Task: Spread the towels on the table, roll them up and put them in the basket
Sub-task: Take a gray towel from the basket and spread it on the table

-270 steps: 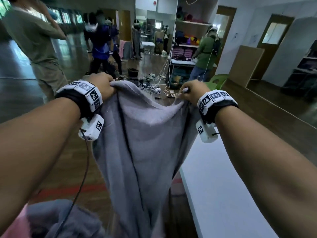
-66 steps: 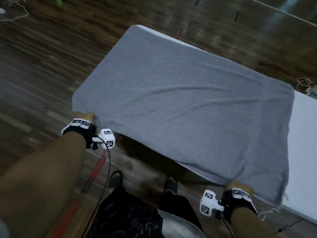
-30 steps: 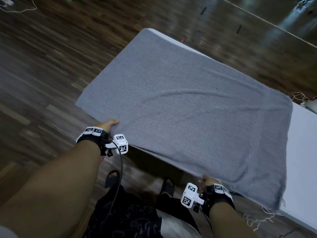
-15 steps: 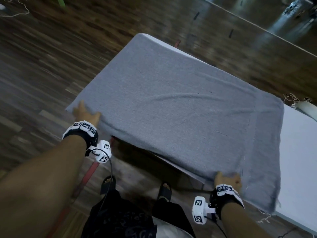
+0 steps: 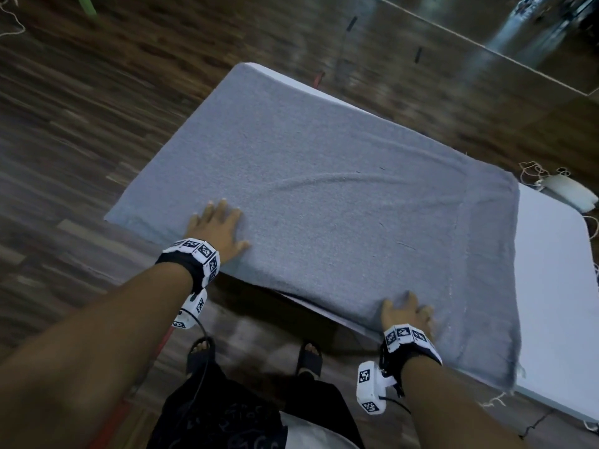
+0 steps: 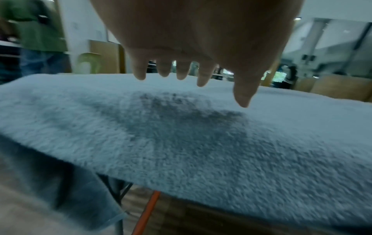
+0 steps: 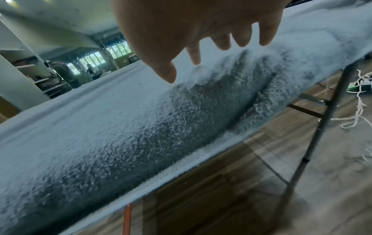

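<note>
A grey towel (image 5: 324, 196) lies spread flat over the left part of the white table (image 5: 557, 286), its near edge hanging over the table's front. My left hand (image 5: 217, 226) lies flat on the towel near its near-left corner, fingers straight. My right hand (image 5: 405, 314) rests on the towel's near edge further right, fingers spread. In the left wrist view the left hand (image 6: 193, 74) hovers just over the towel (image 6: 181, 135) with straight fingers. The right wrist view shows the right hand (image 7: 211, 52) with straight fingers touching the towel (image 7: 141, 119). No basket is in view.
Dark wooden floor surrounds the table. Bare white tabletop shows to the right of the towel. A white object with tangled string (image 5: 567, 189) lies on the floor beyond the table's right end. My sandalled feet (image 5: 252, 351) stand below the front edge. Folding table legs (image 7: 322, 119) show underneath.
Both hands have let go of the towel's near edge and moved up onto its top surface, now lying flat with straight fingers. The towel has stayed spread on the table.
</note>
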